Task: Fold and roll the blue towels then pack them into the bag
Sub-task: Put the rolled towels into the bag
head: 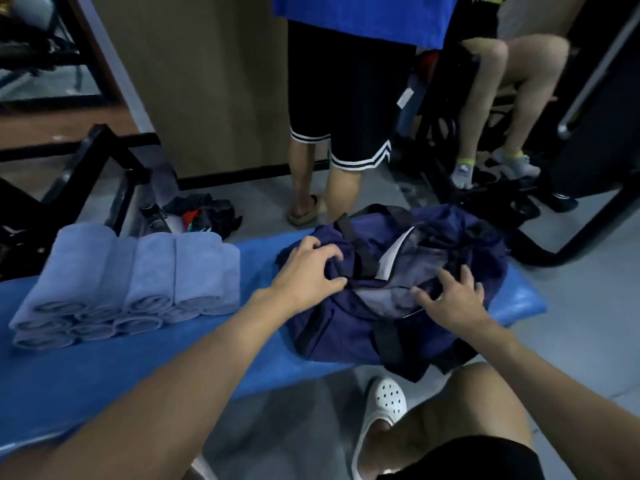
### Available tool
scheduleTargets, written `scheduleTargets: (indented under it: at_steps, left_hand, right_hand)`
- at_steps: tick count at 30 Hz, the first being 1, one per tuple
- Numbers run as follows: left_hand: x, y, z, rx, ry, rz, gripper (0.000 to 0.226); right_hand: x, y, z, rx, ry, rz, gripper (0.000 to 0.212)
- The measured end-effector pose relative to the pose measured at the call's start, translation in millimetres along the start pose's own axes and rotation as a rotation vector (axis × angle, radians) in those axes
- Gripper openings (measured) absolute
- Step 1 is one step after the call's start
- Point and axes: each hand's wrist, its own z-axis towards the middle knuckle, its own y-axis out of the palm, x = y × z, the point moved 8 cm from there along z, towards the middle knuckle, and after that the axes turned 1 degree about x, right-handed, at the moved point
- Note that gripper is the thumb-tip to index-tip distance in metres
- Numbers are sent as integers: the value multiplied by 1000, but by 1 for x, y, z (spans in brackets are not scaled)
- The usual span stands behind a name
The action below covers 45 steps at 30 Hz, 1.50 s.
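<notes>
Navy cloth of the bag [349,327] lies crumpled on the blue padded bench [194,362], seen from the camera on my head. Its far end is dark and blurred, so I cannot make out how wide its mouth stands. My left hand [308,273] bunches the fabric beside a black strap [360,252], fingers curled into it. My right hand [452,301] lies spread over the near rim of the opening, but whether it pinches anything I cannot tell. Rolled blue towels [138,271] sit stacked at the bench's left end, well apart from the bag, the lower rolls partly hidden. A standing person's legs [341,98] are cut off by the top edge.
</notes>
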Motion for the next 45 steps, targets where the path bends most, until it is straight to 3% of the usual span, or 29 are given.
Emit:
scheduleTargets:
  at_steps: [3, 15, 22, 26, 31, 34, 38, 45]
  left_hand:
    - [-13, -8, -6, 52, -14, -8, 34]
    - [-88, -69, -48, 201, -94, 130, 54]
    - [-91, -81, -66, 219, -36, 148, 62]
    - [-101, -93, -80, 264, -41, 71, 51]
    - [-149, -129, -99, 441, -157, 146, 29]
    - [-182, -162, -115, 575, -228, 213, 28]
    - [-232, -215, -142, 720, -455, 242, 28]
    - [-313, -222, -165, 563, -709, -190, 51]
  right_hand:
    - [-5, 19, -3, -31, -27, 73, 79]
    - [-94, 53, -36, -110, -138, 75, 79]
    - [-119, 38, -48, 63, -130, -162, 68]
    - [-187, 15, -67, 199, -392, -42, 46]
    - [-305, 8, -114, 161, -778, 184, 32]
    - [-368, 22, -139, 100, -927, 225, 28]
    - [-435, 63, -160, -192, -934, 296, 31]
    - [-493, 130, -168, -448, -744, 449, 32]
